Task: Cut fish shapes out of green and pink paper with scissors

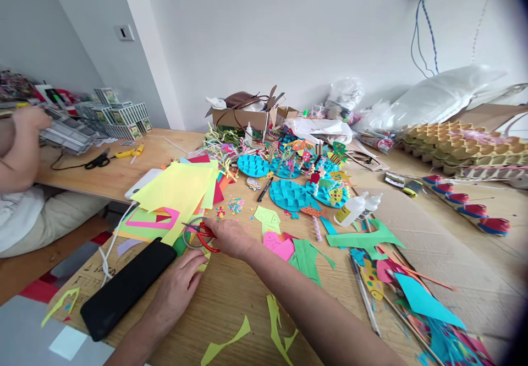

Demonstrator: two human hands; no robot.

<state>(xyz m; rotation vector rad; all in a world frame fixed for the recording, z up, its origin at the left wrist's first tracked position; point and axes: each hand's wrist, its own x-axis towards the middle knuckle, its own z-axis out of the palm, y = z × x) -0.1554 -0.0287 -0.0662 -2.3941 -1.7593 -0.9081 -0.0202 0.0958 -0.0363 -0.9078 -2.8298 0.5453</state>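
Observation:
My right hand point(230, 238) reaches across the wooden table point(231, 305) and closes its fingers on the red-handled scissors point(201, 234), which lie beside a stack of yellow and coloured paper sheets point(177, 192). My left hand point(178, 286) rests flat on the table just below the scissors, fingers together, over a small yellow paper scrap point(203, 260). A black flat case point(126, 288) lies just left of that hand.
Blue paper fish crafts point(291, 192), glue bottles point(351, 210), a black marker point(264, 189), paper scraps and pencils point(365, 297) crowd the right. A cardboard box point(243, 115) and egg trays point(457, 143) stand behind. Another person's arm point(18, 146) works at far left near black scissors point(98, 161).

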